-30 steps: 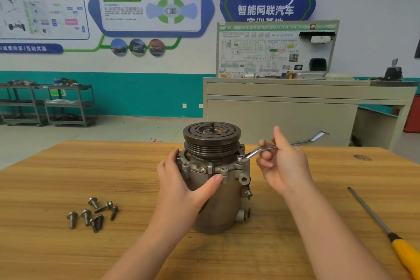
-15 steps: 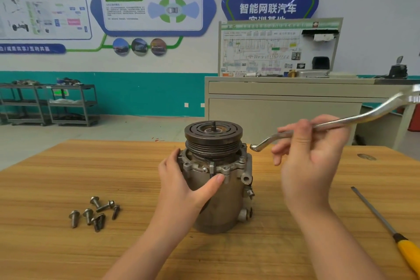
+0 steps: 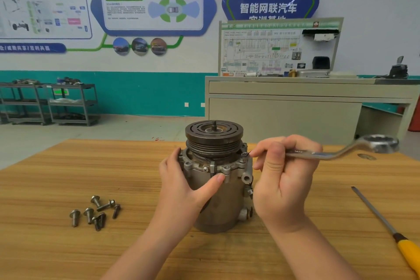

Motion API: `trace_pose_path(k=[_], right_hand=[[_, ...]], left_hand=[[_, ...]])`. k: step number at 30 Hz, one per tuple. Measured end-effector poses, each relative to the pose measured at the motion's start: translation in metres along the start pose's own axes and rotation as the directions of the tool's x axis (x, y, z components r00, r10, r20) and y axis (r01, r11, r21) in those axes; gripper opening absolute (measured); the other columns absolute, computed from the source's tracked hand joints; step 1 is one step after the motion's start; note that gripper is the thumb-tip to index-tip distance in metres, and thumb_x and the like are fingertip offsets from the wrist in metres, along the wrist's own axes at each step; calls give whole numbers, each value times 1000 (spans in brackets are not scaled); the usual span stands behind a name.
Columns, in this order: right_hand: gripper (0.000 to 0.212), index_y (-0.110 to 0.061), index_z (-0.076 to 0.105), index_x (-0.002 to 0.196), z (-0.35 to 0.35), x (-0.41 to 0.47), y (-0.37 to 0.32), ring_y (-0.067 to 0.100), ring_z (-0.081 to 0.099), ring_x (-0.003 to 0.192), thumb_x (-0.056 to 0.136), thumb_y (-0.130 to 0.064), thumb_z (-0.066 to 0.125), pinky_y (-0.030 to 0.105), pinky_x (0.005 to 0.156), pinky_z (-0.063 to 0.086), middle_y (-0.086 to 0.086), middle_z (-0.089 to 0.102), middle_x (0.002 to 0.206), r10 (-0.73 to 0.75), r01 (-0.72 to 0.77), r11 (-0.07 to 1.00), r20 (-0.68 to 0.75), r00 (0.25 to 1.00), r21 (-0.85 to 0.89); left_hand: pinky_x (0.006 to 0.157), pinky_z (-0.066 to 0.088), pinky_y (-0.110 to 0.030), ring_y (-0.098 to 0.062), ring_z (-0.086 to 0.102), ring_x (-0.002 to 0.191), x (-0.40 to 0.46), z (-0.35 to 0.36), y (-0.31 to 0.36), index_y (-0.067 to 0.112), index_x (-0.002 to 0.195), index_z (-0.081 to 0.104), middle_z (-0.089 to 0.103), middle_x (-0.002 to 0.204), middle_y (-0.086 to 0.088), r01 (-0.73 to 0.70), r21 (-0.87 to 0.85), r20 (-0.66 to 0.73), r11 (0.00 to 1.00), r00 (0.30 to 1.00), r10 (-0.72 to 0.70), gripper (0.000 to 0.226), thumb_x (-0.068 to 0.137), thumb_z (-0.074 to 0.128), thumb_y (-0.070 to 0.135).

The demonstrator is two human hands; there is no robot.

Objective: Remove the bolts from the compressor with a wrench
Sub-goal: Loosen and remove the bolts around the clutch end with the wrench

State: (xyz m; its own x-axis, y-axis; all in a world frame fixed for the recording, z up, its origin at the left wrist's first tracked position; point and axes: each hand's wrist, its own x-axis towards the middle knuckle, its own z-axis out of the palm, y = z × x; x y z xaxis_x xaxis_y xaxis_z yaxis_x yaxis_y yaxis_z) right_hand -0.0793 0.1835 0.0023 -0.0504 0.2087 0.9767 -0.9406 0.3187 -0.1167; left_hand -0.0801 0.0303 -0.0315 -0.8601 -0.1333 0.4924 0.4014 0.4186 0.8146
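A person's left hand (image 3: pixel 181 186) gripped the compressor (image 3: pixel 218 179), which stood upright at the middle of a wooden table (image 3: pixel 56 252), thumb pressed to the front of the housing flange and the other fingers wrapped out of sight behind the body. The right hand (image 3: pixel 284 179), just beside the compressor's right side, had its fingers curled around the shaft of a wrench (image 3: pixel 336 154), while thumb and forefinger tips met at a bolt (image 3: pixel 245 154) standing on the flange's right rim; whether they pinched that bolt or only touched it could not be told. The wrench's ring end (image 3: pixel 377 143) pointed right, clear of the compressor and above the tabletop. Left of the compressor, well apart from it, 7 loose bolts (image 3: pixel 97 213) lay in a small cluster on the wood. At the table's right edge lay a screwdriver (image 3: pixel 386 225) with a yellow handle, its blade aimed toward the far side. The grooved pulley (image 3: pixel 213 136) crowned the compressor, a short threaded shaft rising from its centre. Beyond the table stood a grey workbench (image 3: pixel 295 107) carrying a wiring-diagram display board (image 3: pixel 277 48). At far left, 2 dark metal shelf carts (image 3: pixel 50 104) stood against a teal and white wall (image 3: pixel 147 91) hung with blue and green information panels (image 3: pixel 152 7).
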Motion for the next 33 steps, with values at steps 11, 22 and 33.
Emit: trace_pose_path(k=[11, 22, 33], right_hand=[[22, -14, 45, 98, 9, -10, 0, 12, 54, 55, 106, -32, 35, 26, 53, 47, 9, 62, 71, -94, 91, 966, -1, 996, -244], [13, -27, 35, 89, 28, -5, -16, 15, 50, 62, 100, -21, 30, 31, 65, 42, 10, 49, 68, 395, -377, 915, -501, 770, 142], [25, -12, 48, 86, -10, 25, 48, 12, 49, 43, 105, -24, 38, 19, 38, 39, 5, 60, 59, 959, -736, 4, 205, 194, 677]], left_hand=[[99, 26, -17, 12, 26, 109, 0, 0, -2, 24, 152, 11, 23, 142, 9, -12, 5, -8, 1000, 1000, 12, 125, 50, 60, 76], [99, 25, -17, 17, 24, 101, 0, -2, 1, 21, 151, 15, 24, 142, 8, -25, 11, 10, 1000, 1000, 25, 124, 50, 59, 77], [75, 27, 7, 21, 28, 96, 1, -3, 1, 22, 150, 19, 26, 140, 8, -37, 14, 18, 999, 999, 37, 121, 49, 56, 79]])
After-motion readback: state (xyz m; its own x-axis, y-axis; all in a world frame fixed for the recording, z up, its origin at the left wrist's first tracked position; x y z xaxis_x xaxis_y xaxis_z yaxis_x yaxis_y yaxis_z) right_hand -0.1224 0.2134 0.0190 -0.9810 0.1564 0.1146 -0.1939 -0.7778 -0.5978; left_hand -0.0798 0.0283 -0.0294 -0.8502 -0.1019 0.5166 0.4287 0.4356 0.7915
